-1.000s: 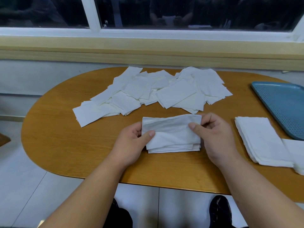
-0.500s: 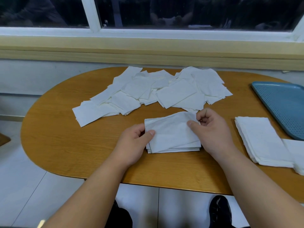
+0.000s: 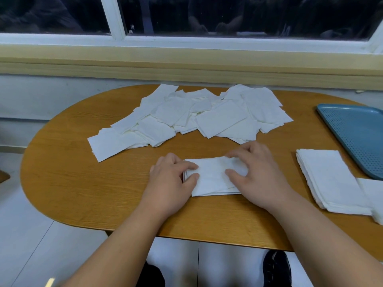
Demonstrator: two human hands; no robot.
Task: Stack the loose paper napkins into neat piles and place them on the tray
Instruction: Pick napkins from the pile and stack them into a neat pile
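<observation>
A small stack of white napkins [image 3: 211, 179] lies near the table's front edge. My left hand [image 3: 172, 181] rests flat on its left end, fingers laid over the top. My right hand [image 3: 257, 172] presses on the right end with fingers spread. Behind them, several loose napkins [image 3: 190, 117] lie scattered across the middle of the table. A squared pile of napkins [image 3: 329, 179] sits to the right, with the corner of another pile [image 3: 373, 195] beside it at the frame edge. The blue perforated tray [image 3: 356, 133] stands at the far right and holds no napkins in its visible part.
The oval wooden table [image 3: 83, 183] stands against a wall under a window. Its front edge curves just before my knees; my black shoes show on the tiled floor below.
Both hands have gone from pinching the stack's ends with thumbs to lying on top of it and pressing it down. The lifted top napkin now lies flat.
</observation>
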